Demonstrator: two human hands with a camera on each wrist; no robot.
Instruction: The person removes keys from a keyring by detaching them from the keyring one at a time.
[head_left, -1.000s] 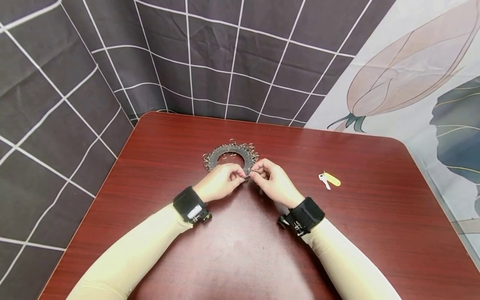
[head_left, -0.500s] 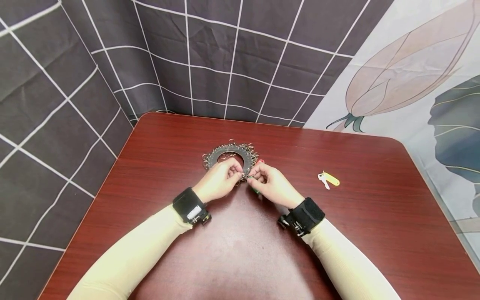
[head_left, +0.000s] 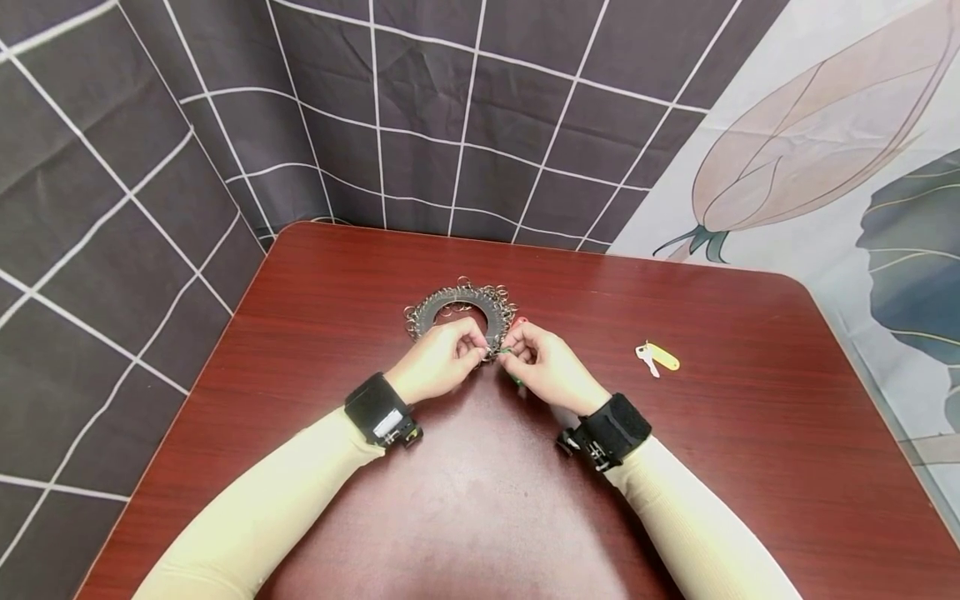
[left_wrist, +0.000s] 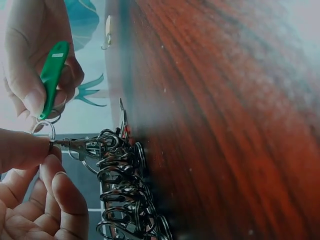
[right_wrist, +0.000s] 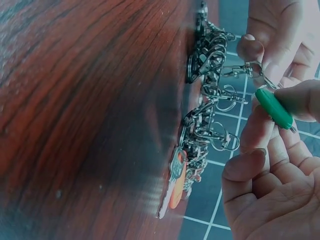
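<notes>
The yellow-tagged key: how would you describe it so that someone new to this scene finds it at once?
On the red-brown table, look right of both hands, away from the dark ring of metal clips. The yellow-tagged key lies there alone, touched by no fingers; the other key tag in play is green and held in the right hand.

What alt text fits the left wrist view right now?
The left hand pinches a metal clasp on the key ring holder, while the right hand holds a green key tag beside it. The red wooden table fills the right.

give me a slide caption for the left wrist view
Left hand pinches a clasp on the key ring; right hand holds a green key beside it.
</notes>
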